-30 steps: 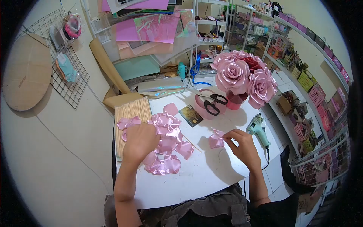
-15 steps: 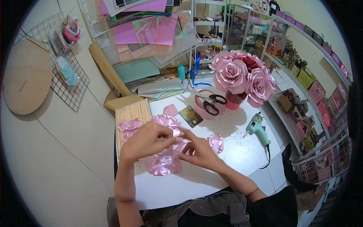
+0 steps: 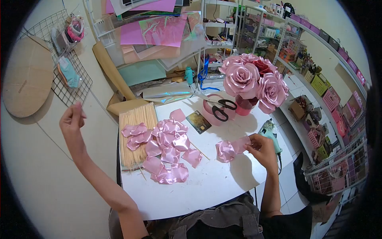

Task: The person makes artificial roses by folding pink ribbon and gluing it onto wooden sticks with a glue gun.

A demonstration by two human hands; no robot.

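Note:
My right hand (image 3: pixel 263 150) pinches a pink satin petal (image 3: pixel 240 145) by its edge, just above the white table. Beside that petal, another pink petal piece (image 3: pixel 225 152) lies on the table, partly overlapped by it. My left hand (image 3: pixel 73 116) is raised off the table's left side, its fingers closed; whether they hold something small cannot be made out. Between the hands is a heap of curled pink satin petals (image 3: pixel 170 133), some resting on a bundle of wooden sticks (image 3: pixel 137 115). A single stick (image 3: pixel 199 151) sticks out beside the heap.
A mint glue gun (image 3: pixel 269 130) lies behind my right hand. Black-handled scissors (image 3: pixel 220 113) rest on a pink roll (image 3: pixel 207 106), near a dark card (image 3: pixel 198 122). Large pink satin roses (image 3: pixel 254 81) stand at the back right. Shelves (image 3: pixel 318 36) line the right wall.
My hands were together over the petal heap and have moved apart. The left has swung up and left; the right has moved right and now holds a petal beside the piece lying there.

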